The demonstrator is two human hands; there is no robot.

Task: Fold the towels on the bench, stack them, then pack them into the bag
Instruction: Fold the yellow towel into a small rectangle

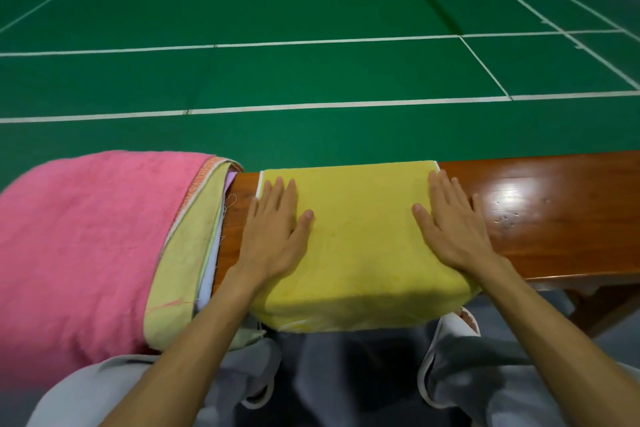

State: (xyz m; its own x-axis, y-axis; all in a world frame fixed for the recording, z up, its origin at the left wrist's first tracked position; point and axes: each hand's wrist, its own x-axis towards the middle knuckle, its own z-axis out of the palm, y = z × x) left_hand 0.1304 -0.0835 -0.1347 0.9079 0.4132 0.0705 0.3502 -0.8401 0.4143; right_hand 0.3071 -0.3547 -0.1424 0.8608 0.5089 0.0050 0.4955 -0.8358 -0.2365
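Both hands, left hand and right hand, press flat on the folded yellow terry towel (folding step); next comes stacking.

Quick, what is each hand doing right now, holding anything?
Left hand: open, fingers straight, pressing flat on the yellow towel, holding nothing.
Right hand: open, also flat on the yellow towel near its right edge, holding nothing.

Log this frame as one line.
left hand: flat on yellow towel | right hand: flat on same towel | yellow towel: folded, on bench | pink towel: tops pile to its left
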